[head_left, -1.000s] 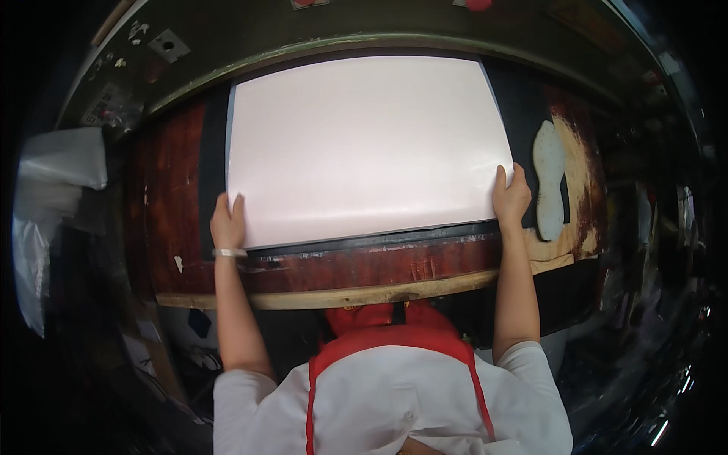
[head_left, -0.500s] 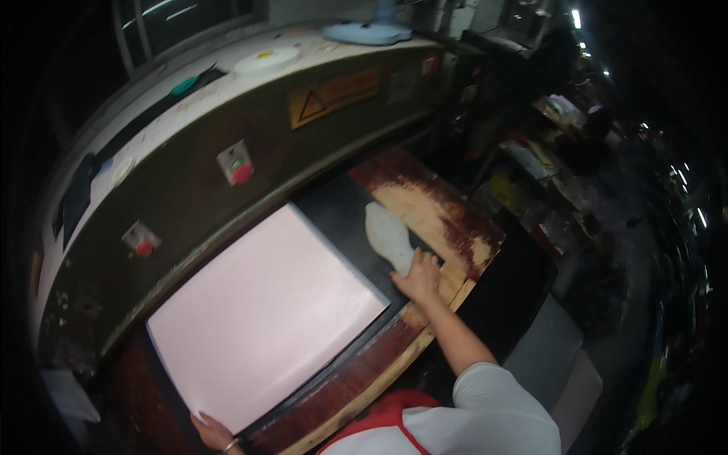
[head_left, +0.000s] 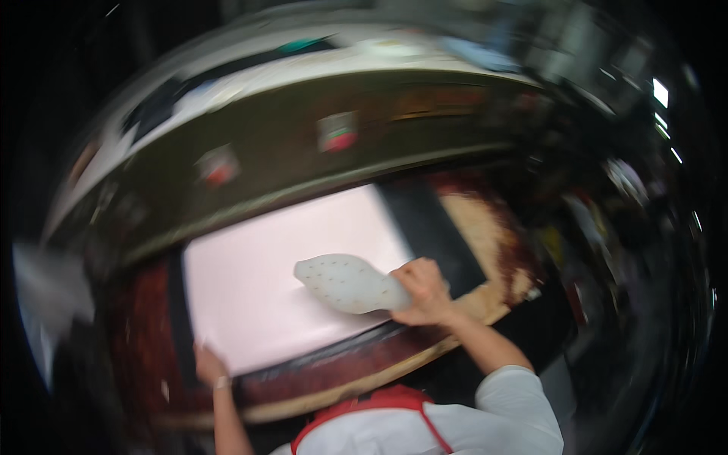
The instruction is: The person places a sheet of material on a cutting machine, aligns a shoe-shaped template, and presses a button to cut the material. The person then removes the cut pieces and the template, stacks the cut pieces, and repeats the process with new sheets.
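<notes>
My right hand [head_left: 426,292] is closed round one end of a whitish, sole-shaped plate [head_left: 345,284] dotted with small dark marks. The plate is held over a smooth pale pink sheet [head_left: 265,303], its far end pointing left. The sheet lies on a black mat [head_left: 432,220] atop a worn red-brown wooden board [head_left: 144,326]. At the sheet's near left corner is my left hand [head_left: 210,365], touching or just beside the edge. Motion smears its fingers, so their grip does not show.
Behind the board rises a dark green machine beam [head_left: 273,163] with two red buttons [head_left: 343,140]. On its pale top ledge [head_left: 265,83] lie dark pieces, a green item [head_left: 301,45] and a blue flat thing [head_left: 478,54]. Cluttered shelves stand in shadow at right.
My right hand has lifted the sole-shaped plate off the mat's right side and carried it left over the pink sheet. My view has turned, and everything is blurrier.
</notes>
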Demonstrator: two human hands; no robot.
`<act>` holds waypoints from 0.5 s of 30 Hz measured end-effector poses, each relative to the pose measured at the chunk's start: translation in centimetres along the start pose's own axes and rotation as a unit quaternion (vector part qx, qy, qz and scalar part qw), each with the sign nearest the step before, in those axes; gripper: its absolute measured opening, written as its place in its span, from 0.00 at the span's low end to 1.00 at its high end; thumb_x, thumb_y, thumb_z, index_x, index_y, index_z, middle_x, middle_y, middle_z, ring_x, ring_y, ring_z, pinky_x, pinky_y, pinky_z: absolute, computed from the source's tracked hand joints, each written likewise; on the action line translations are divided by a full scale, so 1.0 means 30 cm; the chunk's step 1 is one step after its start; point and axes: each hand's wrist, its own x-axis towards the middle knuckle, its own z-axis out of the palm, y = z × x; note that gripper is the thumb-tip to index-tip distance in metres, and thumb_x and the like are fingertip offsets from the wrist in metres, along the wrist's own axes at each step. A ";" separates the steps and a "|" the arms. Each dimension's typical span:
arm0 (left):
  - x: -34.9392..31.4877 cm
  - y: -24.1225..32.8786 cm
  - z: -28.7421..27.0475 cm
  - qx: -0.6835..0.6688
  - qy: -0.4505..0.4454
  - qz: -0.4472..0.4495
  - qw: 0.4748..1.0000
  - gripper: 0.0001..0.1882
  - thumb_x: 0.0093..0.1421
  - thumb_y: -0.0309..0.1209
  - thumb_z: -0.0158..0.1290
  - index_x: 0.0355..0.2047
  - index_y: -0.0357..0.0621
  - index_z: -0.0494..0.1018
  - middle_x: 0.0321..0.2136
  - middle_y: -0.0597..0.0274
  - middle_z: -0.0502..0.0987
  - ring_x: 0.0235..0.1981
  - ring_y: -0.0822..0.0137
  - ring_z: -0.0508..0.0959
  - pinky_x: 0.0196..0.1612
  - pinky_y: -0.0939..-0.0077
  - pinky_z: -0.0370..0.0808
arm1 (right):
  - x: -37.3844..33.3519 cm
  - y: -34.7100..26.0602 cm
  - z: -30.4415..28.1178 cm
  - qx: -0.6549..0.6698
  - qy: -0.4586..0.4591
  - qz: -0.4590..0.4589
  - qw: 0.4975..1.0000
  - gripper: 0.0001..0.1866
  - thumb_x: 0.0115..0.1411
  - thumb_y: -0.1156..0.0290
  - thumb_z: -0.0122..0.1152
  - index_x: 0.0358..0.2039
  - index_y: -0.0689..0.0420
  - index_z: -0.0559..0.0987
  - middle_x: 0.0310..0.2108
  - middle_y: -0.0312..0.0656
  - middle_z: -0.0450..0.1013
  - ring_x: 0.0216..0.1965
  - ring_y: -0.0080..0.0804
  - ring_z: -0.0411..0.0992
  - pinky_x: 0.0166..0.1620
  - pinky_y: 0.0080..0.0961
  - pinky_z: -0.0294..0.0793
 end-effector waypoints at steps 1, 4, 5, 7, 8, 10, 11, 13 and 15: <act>0.005 -0.017 -0.001 -0.035 -0.037 0.033 0.998 0.18 0.65 0.37 0.42 0.51 0.45 0.70 0.39 0.48 0.78 0.34 0.47 0.79 0.38 0.57 0.75 | 0.064 -0.032 0.027 0.010 -0.034 -0.069 0.997 0.34 0.29 0.66 0.69 0.43 0.59 0.73 0.38 0.45 0.67 0.42 0.43 0.65 0.48 0.42 0.63; -0.007 -0.062 -0.048 -0.032 0.008 0.200 0.979 0.18 0.63 0.35 0.45 0.52 0.46 0.70 0.35 0.43 0.77 0.33 0.43 0.77 0.35 0.56 0.74 | 0.298 -0.185 0.140 -0.073 -0.164 -0.280 0.943 0.32 0.35 0.67 0.69 0.45 0.57 0.73 0.44 0.43 0.69 0.49 0.42 0.66 0.63 0.53 0.53; -0.004 -0.064 -0.058 -0.008 -0.003 0.212 0.977 0.19 0.62 0.35 0.45 0.53 0.49 0.69 0.29 0.44 0.77 0.29 0.43 0.77 0.33 0.54 0.74 | 0.388 -0.246 0.199 -0.107 -0.141 -0.364 0.914 0.23 0.44 0.70 0.62 0.45 0.56 0.74 0.44 0.41 0.69 0.50 0.40 0.66 0.63 0.52 0.54; -0.006 -0.060 -0.079 0.024 -0.057 0.182 0.981 0.19 0.62 0.36 0.46 0.53 0.51 0.68 0.24 0.45 0.76 0.25 0.45 0.77 0.30 0.53 0.72 | 0.552 -0.359 0.289 -0.120 -0.142 -0.467 0.864 0.18 0.50 0.72 0.55 0.44 0.54 0.73 0.45 0.38 0.69 0.54 0.40 0.65 0.64 0.50 0.53; -0.004 -0.047 -0.082 -0.037 -0.025 0.217 0.975 0.19 0.62 0.36 0.46 0.53 0.51 0.68 0.24 0.45 0.76 0.25 0.45 0.77 0.29 0.53 0.73 | 0.661 -0.386 0.338 -0.137 -0.139 -0.491 0.849 0.17 0.51 0.72 0.54 0.44 0.53 0.72 0.46 0.38 0.69 0.55 0.40 0.64 0.65 0.49 0.52; -0.013 -0.035 -0.084 -0.032 -0.033 0.204 0.978 0.18 0.62 0.34 0.46 0.53 0.49 0.68 0.24 0.46 0.76 0.25 0.46 0.77 0.29 0.54 0.73 | 0.791 -0.476 0.471 -0.144 -0.160 -0.537 0.816 0.16 0.52 0.72 0.54 0.43 0.52 0.71 0.47 0.37 0.68 0.57 0.40 0.62 0.66 0.48 0.51; -0.020 -0.034 -0.085 -0.038 -0.016 0.192 0.980 0.18 0.61 0.33 0.46 0.52 0.47 0.68 0.24 0.46 0.77 0.25 0.47 0.77 0.29 0.55 0.73 | 0.837 -0.509 0.543 -0.140 -0.167 -0.560 0.799 0.15 0.52 0.72 0.54 0.42 0.50 0.70 0.48 0.37 0.67 0.59 0.38 0.60 0.67 0.47 0.49; -0.029 -0.029 -0.079 -0.055 -0.014 0.197 0.979 0.18 0.60 0.30 0.48 0.51 0.43 0.68 0.23 0.48 0.77 0.24 0.49 0.78 0.28 0.58 0.74 | 0.881 -0.565 0.690 -0.170 -0.196 -0.596 0.760 0.16 0.52 0.70 0.55 0.43 0.50 0.70 0.50 0.37 0.66 0.61 0.40 0.58 0.68 0.48 0.46; -0.038 -0.033 -0.073 -0.049 -0.032 0.194 0.979 0.18 0.60 0.30 0.48 0.51 0.43 0.68 0.23 0.48 0.77 0.24 0.49 0.78 0.28 0.58 0.74 | 0.873 -0.599 0.772 -0.143 -0.209 -0.585 0.770 0.15 0.54 0.70 0.53 0.44 0.50 0.70 0.53 0.39 0.66 0.61 0.41 0.57 0.67 0.48 0.45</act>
